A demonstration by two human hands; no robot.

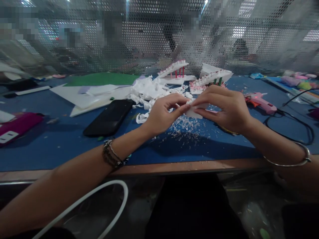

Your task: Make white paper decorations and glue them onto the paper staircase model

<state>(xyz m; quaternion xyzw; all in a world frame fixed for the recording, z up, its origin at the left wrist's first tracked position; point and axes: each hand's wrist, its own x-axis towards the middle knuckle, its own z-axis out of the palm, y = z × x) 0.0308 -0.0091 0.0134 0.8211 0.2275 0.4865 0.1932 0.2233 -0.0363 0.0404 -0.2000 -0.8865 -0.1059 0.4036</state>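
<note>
Both hands meet over the blue table. Pinched between the fingertips of my left hand (pixel 165 113) and my right hand (pixel 225 106) is a small piece of white paper (pixel 193 114). Fine white shreds (pixel 186 127) are scattered on the table below them. Behind my left hand lies a heap of torn white paper (pixel 149 89). Just beyond my fingers stand two small sloped white models, one on red posts (pixel 174 69) and one on green posts (pixel 213 78).
A black phone (pixel 109 118) lies left of my left hand. Right of my right hand rests a pink glue gun (pixel 263 103) with a looping black cord (pixel 311 129). Green sheet (pixel 99 79) and white sheets lie at the back left, a magenta pouch (pixel 23 126) nearer. A perforated metal screen (pixel 149 39) stands behind.
</note>
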